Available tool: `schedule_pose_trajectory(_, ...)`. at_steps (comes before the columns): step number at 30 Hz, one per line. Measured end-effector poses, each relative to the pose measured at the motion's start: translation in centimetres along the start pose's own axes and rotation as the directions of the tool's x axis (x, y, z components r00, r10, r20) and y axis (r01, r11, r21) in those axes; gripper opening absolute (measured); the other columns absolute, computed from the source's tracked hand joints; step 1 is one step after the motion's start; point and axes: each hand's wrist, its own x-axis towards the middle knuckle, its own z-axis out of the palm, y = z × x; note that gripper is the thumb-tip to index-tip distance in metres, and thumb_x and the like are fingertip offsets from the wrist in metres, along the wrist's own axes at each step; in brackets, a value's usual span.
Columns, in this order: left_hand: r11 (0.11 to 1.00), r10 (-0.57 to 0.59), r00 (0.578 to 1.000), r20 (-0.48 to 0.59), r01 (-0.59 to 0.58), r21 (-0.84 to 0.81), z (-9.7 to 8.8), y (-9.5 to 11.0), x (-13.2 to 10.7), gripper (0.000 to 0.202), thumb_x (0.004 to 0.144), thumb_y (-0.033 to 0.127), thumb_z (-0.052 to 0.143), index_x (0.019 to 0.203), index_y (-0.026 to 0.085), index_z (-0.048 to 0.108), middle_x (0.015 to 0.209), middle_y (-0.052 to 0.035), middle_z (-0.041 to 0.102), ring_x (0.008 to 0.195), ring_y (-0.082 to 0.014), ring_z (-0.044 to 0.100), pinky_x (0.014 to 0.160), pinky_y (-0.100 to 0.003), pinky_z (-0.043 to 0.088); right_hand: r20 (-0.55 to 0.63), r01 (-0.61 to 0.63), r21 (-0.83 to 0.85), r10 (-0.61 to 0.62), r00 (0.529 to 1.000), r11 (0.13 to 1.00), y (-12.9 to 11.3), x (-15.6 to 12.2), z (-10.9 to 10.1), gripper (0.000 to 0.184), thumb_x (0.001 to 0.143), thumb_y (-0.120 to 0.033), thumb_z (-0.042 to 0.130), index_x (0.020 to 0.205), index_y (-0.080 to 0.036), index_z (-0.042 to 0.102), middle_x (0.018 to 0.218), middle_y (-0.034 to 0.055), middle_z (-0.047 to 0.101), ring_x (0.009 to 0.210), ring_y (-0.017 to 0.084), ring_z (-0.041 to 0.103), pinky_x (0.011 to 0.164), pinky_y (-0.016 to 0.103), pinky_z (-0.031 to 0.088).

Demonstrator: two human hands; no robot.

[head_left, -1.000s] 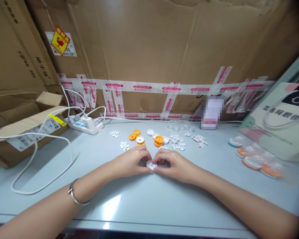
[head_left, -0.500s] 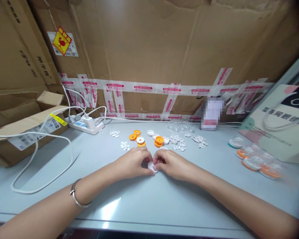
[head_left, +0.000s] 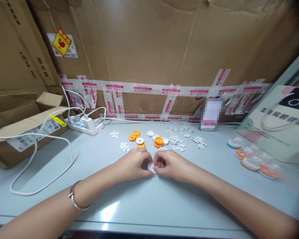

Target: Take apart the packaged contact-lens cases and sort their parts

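My left hand [head_left: 134,163] and my right hand [head_left: 169,163] meet at the middle of the grey table [head_left: 149,196], fingers curled. Both pinch one small white round cap [head_left: 151,167], which is tilted and mostly hidden between the fingertips. Just beyond the hands lie orange rings [head_left: 158,141] and white caps [head_left: 149,133]. Small white discs [head_left: 124,146] sit to the left of them, and small clear-white pieces [head_left: 178,142] to the right. A metal bangle [head_left: 74,200] is on my left wrist.
A white power strip [head_left: 85,126] with a charger and looping white cable [head_left: 37,159] lies at the back left, beside a cardboard box [head_left: 20,132]. Taped cardboard walls stand behind. Finished orange and teal cases [head_left: 254,161] and a printed paper bag [head_left: 281,122] sit at the right.
The white cap lay flat between my fingertips a second ago; now it is tipped up and more enclosed by both hands. The hands have drawn slightly closer together.
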Motion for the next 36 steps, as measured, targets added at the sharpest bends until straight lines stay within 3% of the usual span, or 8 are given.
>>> schedule_pose_trajectory(7, 0.999, 0.009, 1.0, 0.005, -0.009, -0.045, -0.6, 0.0, 0.0, 0.031, 0.068, 0.044, 0.066, 0.085, 0.018, 0.063, 0.081, -0.0029, 0.059, 0.077, -0.0165, 0.053, 0.064, -0.024, 0.036, -0.069, -0.027, 0.306, 0.051, 0.996, 0.952, 0.5, 0.6, -0.8, 0.009, 0.068, -0.024, 0.06, 0.069, -0.016, 0.061, 0.061, -0.0014, 0.056, 0.058, 0.01, 0.05, 0.054, 0.022, 0.038)
schedule_pose_trajectory(13, 0.947, -0.094, 0.981, -0.169, 0.036, -0.319, -1.6, 0.6, 0.0, 0.026, 0.073, 0.041, 0.063, 0.087, 0.02, 0.065, 0.082, -0.0005, 0.064, 0.077, -0.0135, 0.056, 0.067, -0.023, 0.038, -0.141, -0.002, 0.669, 0.129, 0.981, 0.743, 0.1, 0.5, -1.0, 0.023, 0.064, -0.035, 0.068, 0.072, -0.015, 0.06, 0.066, -0.0013, 0.061, 0.061, 0.01, 0.056, 0.066, 0.027, 0.045)
schedule_pose_trajectory(18, 0.857, -0.248, 0.947, -0.203, 0.117, -0.502, -2.2, 1.0, 0.2, 0.022, 0.077, 0.035, 0.058, 0.072, 0.016, 0.065, 0.067, -0.0005, 0.064, 0.063, -0.0115, 0.054, 0.06, -0.023, 0.04, -0.127, 0.03, 0.771, 0.107, 0.986, 0.637, -0.5, 0.1, -0.4, 0.026, 0.064, -0.038, 0.07, 0.075, -0.015, 0.062, 0.071, 0.0002, 0.063, 0.067, 0.011, 0.059, 0.071, 0.028, 0.048)
schedule_pose_trajectory(22, 0.843, -0.282, 0.949, -0.144, 0.173, -0.509, -4.1, -1.1, 0.2, 0.022, 0.072, 0.035, 0.06, 0.075, 0.014, 0.065, 0.071, -0.0023, 0.065, 0.065, -0.012, 0.055, 0.06, -0.022, 0.042, -0.138, 0.025, 0.8, 0.144, 0.98, 0.599, -0.1, 0.1, -0.3, 0.031, 0.065, -0.04, 0.068, 0.082, -0.015, 0.062, 0.078, 0.0029, 0.064, 0.069, 0.011, 0.059, 0.073, 0.03, 0.048)
schedule_pose_trajectory(25, 0.845, -0.389, 0.913, -0.122, 0.301, -0.442, -5.8, -3.9, -0.1, 0.028, 0.069, 0.04, 0.061, 0.075, 0.013, 0.064, 0.068, -0.0028, 0.064, 0.06, -0.0122, 0.055, 0.055, -0.022, 0.04, -0.172, 0.04, 0.773, 0.149, 0.974, 0.634, 0.7, 0.2, -0.6, 0.031, 0.068, -0.041, 0.066, 0.082, -0.015, 0.061, 0.08, 0.0037, 0.064, 0.071, 0.011, 0.058, 0.074, 0.03, 0.047)
schedule_pose_trajectory(29, 0.847, -0.451, 0.893, 0.004, 0.429, -0.313, -6.3, -7.0, -0.3, 0.03, 0.067, 0.041, 0.059, 0.073, 0.012, 0.065, 0.065, -0.0031, 0.064, 0.057, -0.0121, 0.054, 0.051, -0.02, 0.037, -0.182, 0.009, 0.609, 0.129, 0.975, 0.793, 1.8, 0.4, -1.2, 0.03, 0.072, -0.041, 0.061, 0.085, -0.014, 0.06, 0.076, 0.0027, 0.06, 0.069, 0.011, 0.055, 0.072, 0.03, 0.045)
schedule_pose_trajectory(33, 0.851, -0.47, 0.883, 0.012, 0.457, -0.259, -5.2, -8.5, -0.1, 0.029, 0.065, 0.039, 0.058, 0.071, 0.012, 0.067, 0.065, -0.0039, 0.065, 0.056, -0.0128, 0.054, 0.051, -0.021, 0.037, -0.137, 0.084, 0.28, -0.047, 0.99, 0.956, 1.9, -0.1, -1.1, 0.037, 0.068, -0.043, 0.064, 0.094, -0.017, 0.06, 0.079, 0.0017, 0.054, 0.07, 0.013, 0.05, 0.068, 0.029, 0.043)
schedule_pose_trajectory(36, 0.855, -0.465, 0.885, 0.012, 0.452, -0.254, -4.6, -8.6, 0.1, 0.027, 0.066, 0.038, 0.059, 0.072, 0.013, 0.068, 0.064, -0.0035, 0.065, 0.059, -0.0141, 0.056, 0.055, -0.021, 0.039, -0.111, 0.2, 0.042, -0.194, 0.975, 0.979, 1.4, -0.8, -0.7, 0.042, 0.064, -0.043, 0.068, 0.098, -0.021, 0.059, 0.086, 0.0027, 0.052, 0.077, 0.015, 0.049, 0.07, 0.029, 0.041)
